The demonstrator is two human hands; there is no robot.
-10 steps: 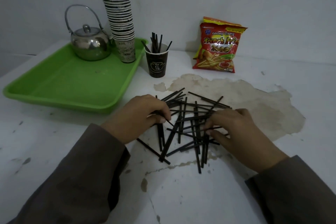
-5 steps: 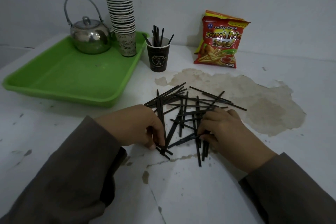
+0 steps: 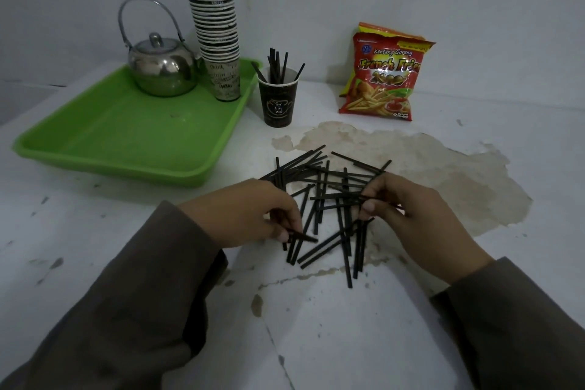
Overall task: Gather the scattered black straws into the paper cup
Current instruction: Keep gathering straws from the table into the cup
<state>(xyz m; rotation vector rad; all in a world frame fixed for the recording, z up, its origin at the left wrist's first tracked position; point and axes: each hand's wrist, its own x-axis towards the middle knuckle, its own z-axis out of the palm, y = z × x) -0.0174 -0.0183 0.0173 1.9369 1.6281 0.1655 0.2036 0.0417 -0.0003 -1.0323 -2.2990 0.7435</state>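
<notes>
Several black straws lie crossed in a loose pile on the white table, between my two hands. My left hand rests at the pile's left edge, its fingertips pinched on a black straw near the table surface. My right hand is at the pile's right side, thumb and fingers closed on a few straws lifted slightly off the pile. A dark paper cup stands upright behind the pile, apart from both hands, with several straws sticking out of it.
A green tray at the back left carries a steel kettle and a tall stack of paper cups. A red snack bag leans against the wall at the back right. A brown patch stains the table.
My right hand has risen from the pile's lower part to its right side and now pinches straws. My left hand has closed on a straw at the left edge.
</notes>
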